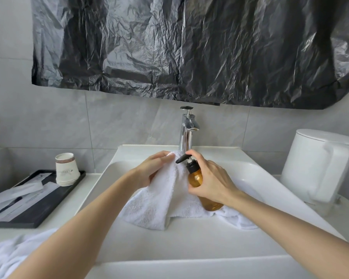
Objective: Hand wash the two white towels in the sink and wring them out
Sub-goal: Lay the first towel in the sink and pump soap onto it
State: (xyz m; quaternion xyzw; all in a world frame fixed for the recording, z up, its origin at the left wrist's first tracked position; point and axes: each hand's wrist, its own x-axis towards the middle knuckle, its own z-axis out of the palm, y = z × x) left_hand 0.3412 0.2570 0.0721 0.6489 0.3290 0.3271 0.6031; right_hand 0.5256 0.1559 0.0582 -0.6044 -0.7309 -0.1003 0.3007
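I note one white terry towel (159, 198), looped pile in soft folds, lying in the glazed white sink (189, 242). Its long axis runs from the chrome faucet (186, 129) toward me: the far end is raised and bunched, and the near end fans out on the basin floor.

The left grip (151, 170) holds the raised end, fingers curled round the cloth. The right grip (210, 182) is wrapped round an amber translucent pump bottle (195, 178), forefinger on the black pump head. The bottle tilts, its nozzle pointing left at the towel and its lower body partly hidden by the palm.

More white cloth (240, 220) lies beneath the bottle; I cannot tell whether it is a second towel. White fabric (6, 256) at lower left is cut off by the frame edge.
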